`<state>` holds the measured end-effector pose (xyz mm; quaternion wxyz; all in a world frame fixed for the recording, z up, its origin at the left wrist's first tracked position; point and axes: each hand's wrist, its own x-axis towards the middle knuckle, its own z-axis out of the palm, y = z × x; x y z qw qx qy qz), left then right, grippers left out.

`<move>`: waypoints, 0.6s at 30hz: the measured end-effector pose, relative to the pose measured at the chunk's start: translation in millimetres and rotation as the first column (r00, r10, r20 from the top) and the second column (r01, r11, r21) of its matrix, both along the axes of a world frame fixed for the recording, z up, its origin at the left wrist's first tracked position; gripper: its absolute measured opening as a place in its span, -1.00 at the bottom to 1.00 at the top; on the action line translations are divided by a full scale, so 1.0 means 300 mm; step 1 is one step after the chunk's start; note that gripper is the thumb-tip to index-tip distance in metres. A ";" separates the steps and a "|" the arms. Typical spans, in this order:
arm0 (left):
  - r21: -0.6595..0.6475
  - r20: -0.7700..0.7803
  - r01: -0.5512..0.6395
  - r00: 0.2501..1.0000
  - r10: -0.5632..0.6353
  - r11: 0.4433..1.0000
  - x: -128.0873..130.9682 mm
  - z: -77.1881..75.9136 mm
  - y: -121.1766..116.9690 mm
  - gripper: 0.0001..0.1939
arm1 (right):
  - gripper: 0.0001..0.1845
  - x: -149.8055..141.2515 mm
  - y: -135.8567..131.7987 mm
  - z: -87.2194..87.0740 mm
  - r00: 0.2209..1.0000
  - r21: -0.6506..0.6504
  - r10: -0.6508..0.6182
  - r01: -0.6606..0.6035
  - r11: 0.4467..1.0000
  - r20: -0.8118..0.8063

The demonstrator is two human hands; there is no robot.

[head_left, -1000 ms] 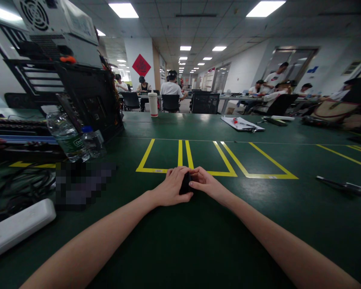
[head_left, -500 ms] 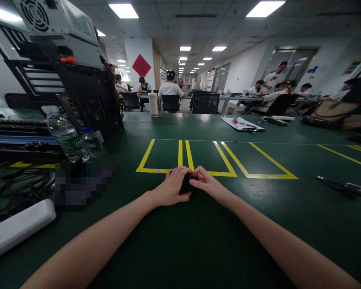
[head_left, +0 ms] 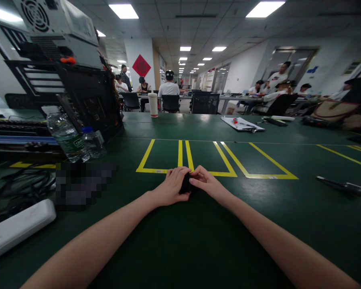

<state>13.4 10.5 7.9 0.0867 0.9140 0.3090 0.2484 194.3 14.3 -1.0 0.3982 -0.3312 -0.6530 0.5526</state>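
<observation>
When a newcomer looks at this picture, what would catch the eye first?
Probably the left hand and right hand, meeting mid-picture around a small black object. Just beyond them, bright yellow tape stands out on the green table. At the upper left, the bulky computer hardware looms behind two clear bottles.

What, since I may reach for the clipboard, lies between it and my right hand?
Between your right hand and the clipboard, yellow tape strips and a thin pale line cross the green tabletop; nothing standing is visible there. The head view shows this.
</observation>
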 end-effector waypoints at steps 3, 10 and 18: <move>-0.007 0.003 0.006 1.000 -0.006 1.000 -0.001 0.002 0.000 -0.35 | -0.82 -0.002 0.002 -0.004 1.000 0.006 -0.010 0.010 1.000 0.009; -0.011 0.013 0.012 1.000 -0.012 1.000 -0.001 0.005 0.000 -0.36 | -0.76 0.008 0.000 0.008 0.997 -0.034 0.004 -0.001 0.999 0.071; 0.010 0.015 0.000 1.000 0.000 1.000 0.002 -0.007 0.006 -0.36 | -0.66 0.002 0.006 0.000 0.993 -0.025 0.096 -0.098 0.995 -0.063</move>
